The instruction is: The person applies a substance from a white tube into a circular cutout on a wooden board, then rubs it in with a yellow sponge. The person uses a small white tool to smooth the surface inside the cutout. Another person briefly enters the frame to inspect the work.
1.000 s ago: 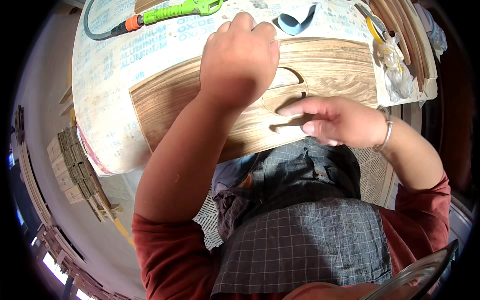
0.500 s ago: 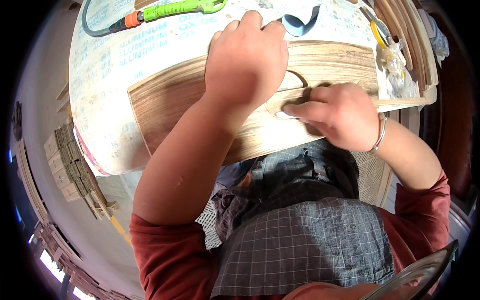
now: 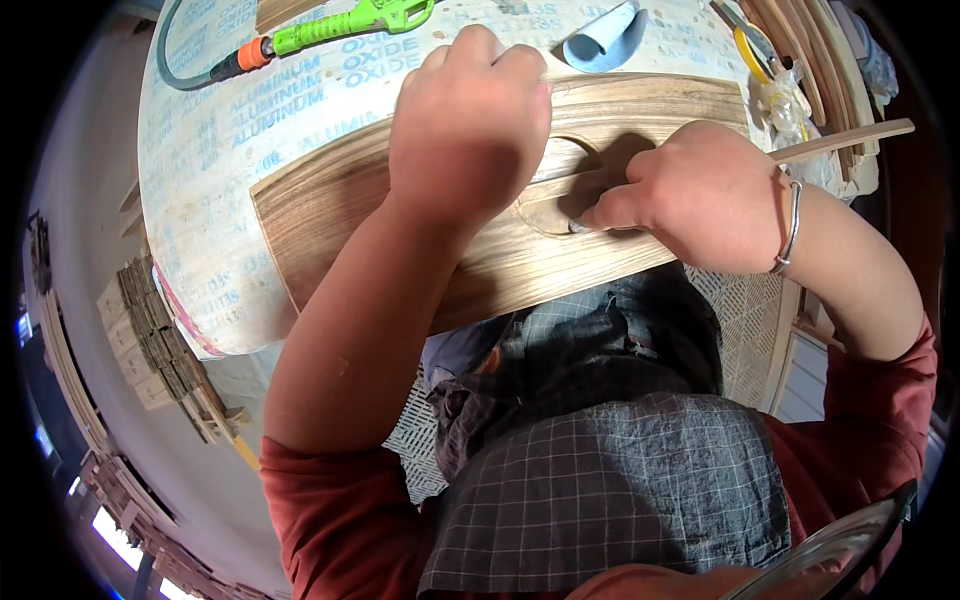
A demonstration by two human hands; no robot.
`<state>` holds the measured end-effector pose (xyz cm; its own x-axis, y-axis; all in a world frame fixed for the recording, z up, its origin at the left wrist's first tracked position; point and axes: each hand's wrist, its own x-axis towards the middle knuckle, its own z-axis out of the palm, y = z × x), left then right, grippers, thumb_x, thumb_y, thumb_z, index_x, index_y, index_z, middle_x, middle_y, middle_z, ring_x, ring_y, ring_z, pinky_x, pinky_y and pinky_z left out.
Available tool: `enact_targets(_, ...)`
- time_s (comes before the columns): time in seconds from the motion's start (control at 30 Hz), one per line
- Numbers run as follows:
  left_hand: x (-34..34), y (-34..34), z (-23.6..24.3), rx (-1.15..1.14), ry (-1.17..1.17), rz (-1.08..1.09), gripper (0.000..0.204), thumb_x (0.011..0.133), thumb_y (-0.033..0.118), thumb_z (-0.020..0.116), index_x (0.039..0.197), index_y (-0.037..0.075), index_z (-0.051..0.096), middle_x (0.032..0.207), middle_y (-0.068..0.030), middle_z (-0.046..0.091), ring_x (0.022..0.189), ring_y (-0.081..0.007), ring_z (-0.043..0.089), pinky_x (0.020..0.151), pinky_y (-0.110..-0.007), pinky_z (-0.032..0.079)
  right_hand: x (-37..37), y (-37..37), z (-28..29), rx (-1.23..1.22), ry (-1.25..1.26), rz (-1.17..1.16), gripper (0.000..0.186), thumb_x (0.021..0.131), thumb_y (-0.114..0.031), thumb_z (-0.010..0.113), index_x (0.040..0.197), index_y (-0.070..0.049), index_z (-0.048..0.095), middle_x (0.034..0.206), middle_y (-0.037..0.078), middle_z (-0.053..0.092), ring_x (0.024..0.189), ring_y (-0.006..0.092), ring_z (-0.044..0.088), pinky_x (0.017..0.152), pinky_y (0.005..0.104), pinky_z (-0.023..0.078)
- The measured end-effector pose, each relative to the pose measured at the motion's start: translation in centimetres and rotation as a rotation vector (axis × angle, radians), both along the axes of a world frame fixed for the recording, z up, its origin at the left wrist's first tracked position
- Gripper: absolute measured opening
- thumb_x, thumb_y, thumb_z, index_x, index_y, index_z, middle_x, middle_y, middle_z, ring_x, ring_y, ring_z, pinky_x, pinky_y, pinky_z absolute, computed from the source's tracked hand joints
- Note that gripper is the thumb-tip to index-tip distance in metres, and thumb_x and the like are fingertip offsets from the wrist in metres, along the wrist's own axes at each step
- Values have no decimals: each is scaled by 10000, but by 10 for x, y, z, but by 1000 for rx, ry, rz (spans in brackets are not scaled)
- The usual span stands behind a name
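Observation:
A long, dark-grained wooden board (image 3: 330, 195) lies across the table in front of me, with a rounded outline marked or cut (image 3: 545, 218) near its middle. My left hand (image 3: 470, 125) is closed over the board's far edge, knuckles up; its fingertips are hidden. My right hand (image 3: 705, 200) grips a thin wooden stick (image 3: 850, 138), whose rear end sticks out past the wrist to the right. The thumb and forefinger reach to the lower curve of the outline, where a small pale tip shows; what it is cannot be made out.
The table covering (image 3: 205, 215) is pale with blue print. A green air blow gun (image 3: 340, 28) with a hose lies far left, a curled blue sheet (image 3: 606, 40) behind the board. Yellow-handled scissors (image 3: 752, 55), a plastic bag (image 3: 785, 105) and wooden strips (image 3: 800, 50) lie right.
My right hand has turned and risen slightly, and the stick's rear end has swung up. My left hand has shifted a little left. The view has moved slightly too.

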<state>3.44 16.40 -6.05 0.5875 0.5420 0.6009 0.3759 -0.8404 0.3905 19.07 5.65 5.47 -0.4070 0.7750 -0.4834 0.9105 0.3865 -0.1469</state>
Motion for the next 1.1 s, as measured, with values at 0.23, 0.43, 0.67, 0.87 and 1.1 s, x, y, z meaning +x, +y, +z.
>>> enact_targets(0.23,6,-9,8,-69,94,44,118,848,172,691,936,94,679,852,-121,568,773,-328,607,672,-432,500,-28,-34,-45,160,472,-465,217,871,-133,623,1079,-171,672,729,122,671,663,324,669,597,432,538)
enact_targets(0.43,3,-1,-2,28,70,9,129,789,180,723,871,93,673,863,-96,562,768,-287,602,684,-423,492,-20,-21,-35,228,228,-196,202,847,-141,591,1033,-149,667,727,95,668,702,296,688,590,431,544)
enact_targets(0.67,1,-2,0,7,-1,16,89,796,169,700,843,97,676,830,-92,564,737,-279,592,668,-409,486,10,-9,-20,144,182,8,248,799,-163,684,1030,-229,742,732,58,653,724,278,679,602,410,535)
enact_targets(0.87,8,-4,-4,-62,35,-23,212,699,52,651,908,86,660,850,-108,600,819,-343,588,684,-440,497,-32,-35,-48,481,262,-272,293,755,-115,667,1024,-217,724,711,39,605,616,248,641,516,390,512)
enact_targets(1.1,0,-3,3,-6,55,35,138,807,182,726,906,95,685,854,-101,573,782,-300,605,684,-423,495,-5,-18,-12,168,65,-13,311,834,-130,608,1125,-170,710,804,88,671,718,262,693,608,381,556)
